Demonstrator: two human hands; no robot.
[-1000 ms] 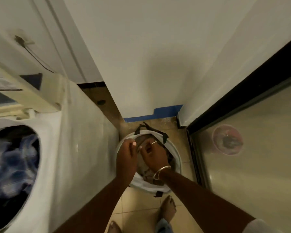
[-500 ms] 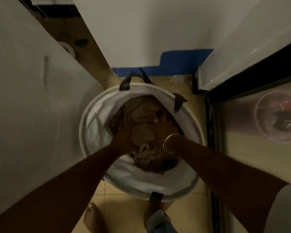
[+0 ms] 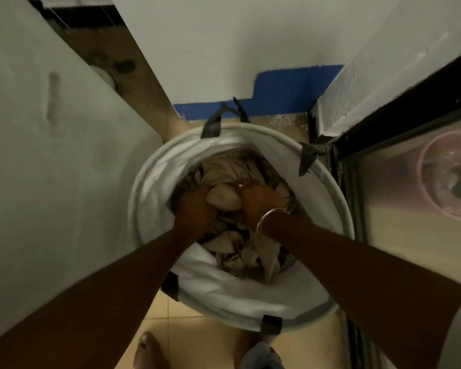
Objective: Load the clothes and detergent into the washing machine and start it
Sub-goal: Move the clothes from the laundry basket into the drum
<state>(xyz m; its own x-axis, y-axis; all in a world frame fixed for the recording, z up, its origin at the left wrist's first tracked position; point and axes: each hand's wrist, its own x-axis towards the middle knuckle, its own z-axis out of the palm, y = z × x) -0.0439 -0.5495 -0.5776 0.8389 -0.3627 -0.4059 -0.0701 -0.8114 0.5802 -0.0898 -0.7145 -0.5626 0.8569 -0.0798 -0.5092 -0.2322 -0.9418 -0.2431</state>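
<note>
Both hands reach down into a round white laundry hamper (image 3: 314, 296) standing on the tiled floor (image 3: 176, 318). The left hand (image 3: 196, 206) has its fingers clenched into a bunch of the beige clothes (image 3: 240, 251) that fill the hamper. The right hand (image 3: 258, 201), with a bangle (image 3: 266, 219) at the wrist, grips the same heap just beside it. The grey side of the washing machine (image 3: 64, 161) rises at the left.

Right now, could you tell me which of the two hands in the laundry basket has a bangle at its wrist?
The right hand: a metal bangle circles its wrist, while the left hand's wrist is bare.
</note>
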